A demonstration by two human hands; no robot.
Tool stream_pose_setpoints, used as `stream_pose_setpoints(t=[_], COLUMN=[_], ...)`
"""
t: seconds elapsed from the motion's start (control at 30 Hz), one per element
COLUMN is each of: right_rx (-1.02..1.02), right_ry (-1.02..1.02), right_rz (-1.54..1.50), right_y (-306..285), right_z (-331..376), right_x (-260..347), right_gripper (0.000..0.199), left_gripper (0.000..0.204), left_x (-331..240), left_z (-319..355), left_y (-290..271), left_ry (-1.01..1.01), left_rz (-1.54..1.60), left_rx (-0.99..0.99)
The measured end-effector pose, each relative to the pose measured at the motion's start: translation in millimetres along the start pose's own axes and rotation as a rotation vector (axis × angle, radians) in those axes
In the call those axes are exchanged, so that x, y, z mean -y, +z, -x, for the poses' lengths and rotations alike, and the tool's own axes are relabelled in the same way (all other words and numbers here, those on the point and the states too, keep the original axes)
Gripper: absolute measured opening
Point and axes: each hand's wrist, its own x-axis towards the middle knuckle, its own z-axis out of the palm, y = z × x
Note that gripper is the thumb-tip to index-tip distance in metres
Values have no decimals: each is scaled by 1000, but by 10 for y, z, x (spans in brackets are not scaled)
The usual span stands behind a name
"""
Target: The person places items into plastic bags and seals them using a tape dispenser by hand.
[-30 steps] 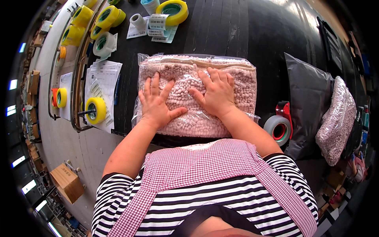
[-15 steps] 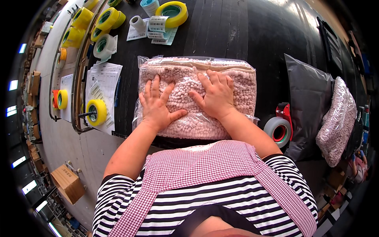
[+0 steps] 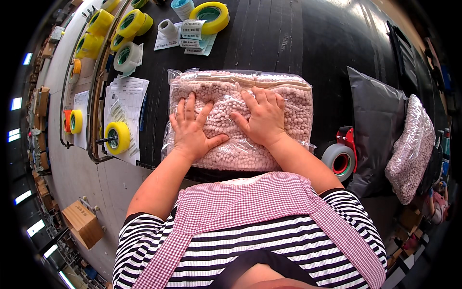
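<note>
Clear bag of pink pellets (image 3: pixel 240 120) lies flat near the front edge of the black worktop (image 3: pixel 288 38), long axis running left-right, sealed seam along its far side. One such bag under the hands; a second pellet bag (image 3: pixel 409 149) rests toward the right edge on a black poly mailer (image 3: pixel 375 111). Left hand (image 3: pixel 190 130) flat on the bag, fingers spread wide, gripping nothing. Right hand (image 3: pixel 262 118) likewise pressed flat, fingers spread. One tape dispenser (image 3: pixel 341 156) just right of the bag. One yellow tape roll (image 3: pixel 209 14) at the far edge; five more yellow rolls at the left edge. Paper sheets (image 3: pixel 122 106) left of the bag.
</note>
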Motion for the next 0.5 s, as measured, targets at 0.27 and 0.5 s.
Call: stream_pose_setpoints(t=[0.27, 0.5], right_rx=[0, 3], right_ry=[4, 0], right_rz=[-12, -10], right_y=[-3, 1], right_z=[-3, -5], right_x=[7, 3], right_gripper=[61, 61], left_gripper=[100, 101], left_x=[21, 21], left_z=[-5, -7], left_y=[28, 41], left_ry=[-11, -16], left_rz=[39, 39], left_rx=[28, 38])
